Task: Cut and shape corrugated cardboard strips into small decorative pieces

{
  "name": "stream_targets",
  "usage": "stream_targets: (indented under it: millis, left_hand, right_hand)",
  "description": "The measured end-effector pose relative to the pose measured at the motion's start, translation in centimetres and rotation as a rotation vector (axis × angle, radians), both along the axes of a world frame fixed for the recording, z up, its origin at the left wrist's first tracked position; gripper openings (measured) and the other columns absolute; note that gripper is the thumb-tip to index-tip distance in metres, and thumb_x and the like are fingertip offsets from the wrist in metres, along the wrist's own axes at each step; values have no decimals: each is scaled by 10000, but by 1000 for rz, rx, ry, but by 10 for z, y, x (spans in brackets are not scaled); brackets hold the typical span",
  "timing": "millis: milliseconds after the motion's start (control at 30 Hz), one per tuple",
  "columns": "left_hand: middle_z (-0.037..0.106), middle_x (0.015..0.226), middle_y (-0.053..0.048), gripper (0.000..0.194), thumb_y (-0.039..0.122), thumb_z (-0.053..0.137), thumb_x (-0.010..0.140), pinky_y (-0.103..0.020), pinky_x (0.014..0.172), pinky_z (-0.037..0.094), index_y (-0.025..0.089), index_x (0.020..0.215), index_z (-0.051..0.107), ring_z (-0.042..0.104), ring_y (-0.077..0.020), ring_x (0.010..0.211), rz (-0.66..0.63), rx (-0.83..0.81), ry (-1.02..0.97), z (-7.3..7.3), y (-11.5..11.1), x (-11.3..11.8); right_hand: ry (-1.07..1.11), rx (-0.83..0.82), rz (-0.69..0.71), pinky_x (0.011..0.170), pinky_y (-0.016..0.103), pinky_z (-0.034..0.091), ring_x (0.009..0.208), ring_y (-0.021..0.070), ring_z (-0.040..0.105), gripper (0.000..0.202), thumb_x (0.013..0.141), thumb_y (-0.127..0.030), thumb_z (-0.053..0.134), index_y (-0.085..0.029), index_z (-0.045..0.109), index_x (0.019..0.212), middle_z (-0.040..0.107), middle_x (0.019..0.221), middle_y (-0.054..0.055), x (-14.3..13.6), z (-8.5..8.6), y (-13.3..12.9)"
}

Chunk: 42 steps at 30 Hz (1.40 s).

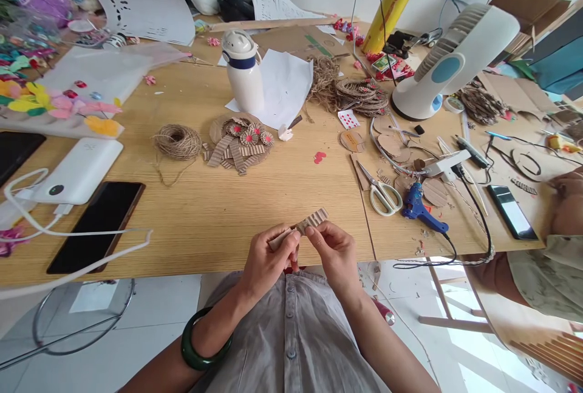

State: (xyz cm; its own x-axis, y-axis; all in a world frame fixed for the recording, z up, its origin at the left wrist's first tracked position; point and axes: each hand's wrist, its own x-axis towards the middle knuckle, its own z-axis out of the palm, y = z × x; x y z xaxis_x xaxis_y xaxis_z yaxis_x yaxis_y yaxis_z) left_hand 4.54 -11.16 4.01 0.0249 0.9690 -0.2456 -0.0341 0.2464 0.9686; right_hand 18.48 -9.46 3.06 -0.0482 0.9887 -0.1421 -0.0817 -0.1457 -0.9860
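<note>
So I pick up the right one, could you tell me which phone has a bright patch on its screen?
The right-hand phone, near the other person's arm, has the bright patch; the brown-edged phone and the device at the left edge look black.

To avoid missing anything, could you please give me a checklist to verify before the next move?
1. Corrugated strip in the grip of left hand and right hand: ok.
2. Scissors lying on the table, not under either hand: ok.
3. Glue gun clear of both hands: ok.
4. Glue gun hot: cannot tell; heat doesn't show.
5. Twine coil neatly wound: not ok; a loop trails loose.
</note>
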Motion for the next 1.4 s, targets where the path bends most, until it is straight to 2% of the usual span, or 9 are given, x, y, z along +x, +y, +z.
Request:
stream_targets:
  millis: [133, 233, 467, 600, 767, 900, 1033, 1267, 1400]
  left_hand:
    - [456, 499, 61, 401, 401, 655, 852, -184, 439, 399, 197, 593, 428, 516, -79, 434, 18, 50, 142, -1, 1, -1]
    - [507, 532, 44, 374, 421, 557, 919, -187, 465, 425, 199, 632, 467, 537, -89, 465, -74, 82, 129, -1, 1, -1]
    - [483, 500, 42, 388, 361, 510, 950, -212, 517, 512, 191, 601, 506, 540, -93, 452, -41, 103, 13, -3, -5, 0]
    - [490, 517, 41, 390, 401, 564, 920, -221, 526, 537, 190, 597, 502, 566, -101, 471, 26, 4, -41, -6, -4, 0]
    - [504, 522, 44, 351, 416, 630, 863, -205, 508, 533, 191, 619, 515, 588, -113, 500, 9, -43, 77, -6, -1, -2]
    - [587, 570, 15, 334, 350, 522, 936, -216, 588, 542, 183, 652, 575, 637, -123, 564, -51, 53, 57, -5, -3, -3]
    - [626, 644, 7, 311, 337, 535, 933, -249, 610, 564, 180, 668, 579, 601, -111, 551, -12, 83, -101, -6, -6, 0]
    - [608, 586, 11, 333, 426, 660, 843, -238, 587, 553, 175, 639, 581, 658, -147, 582, 0, -99, 0, -8, 0, -7]
    - [667, 654, -8, 283, 354, 583, 893, -227, 614, 541, 175, 676, 610, 679, -149, 627, -76, -5, 75, -8, 3, -8]
  right_hand:
    - [-21, 64, -8, 621, 257, 431, 618, 127, 539, 262, 846, -366, 703, -195, 640, 658, 611, 637, -16, 0, 1, -2]
    - [-13, 60, -39, 628, 265, 456, 615, 131, 553, 258, 830, -371, 718, -198, 638, 656, 618, 633, -17, -2, 0, -4]
    - [350, -287, -112, 720, 296, 547, 631, 126, 605, 310, 684, -423, 828, -177, 650, 618, 646, 635, -20, -3, -1, 3]
    - [267, -207, -84, 754, 302, 551, 673, 131, 634, 277, 742, -414, 796, -182, 666, 664, 676, 679, -18, -2, 1, 2]
    - [145, -128, -53, 735, 305, 550, 669, 146, 657, 260, 781, -402, 770, -192, 650, 683, 684, 677, -13, -2, -2, -2]
    - [332, -302, -125, 681, 275, 568, 604, 123, 634, 282, 700, -389, 822, -187, 635, 638, 644, 632, -27, -2, -9, 5]
    - [473, -449, -138, 633, 264, 573, 577, 124, 626, 313, 617, -374, 864, -183, 617, 601, 627, 603, -22, 0, -12, 12]
    - [101, -57, -98, 674, 264, 522, 648, 122, 601, 266, 820, -397, 738, -195, 621, 692, 645, 666, -24, 0, -5, 2]
    - [49, -6, -39, 632, 250, 489, 666, 125, 593, 206, 841, -377, 719, -201, 643, 767, 649, 722, -15, -2, -7, -2]
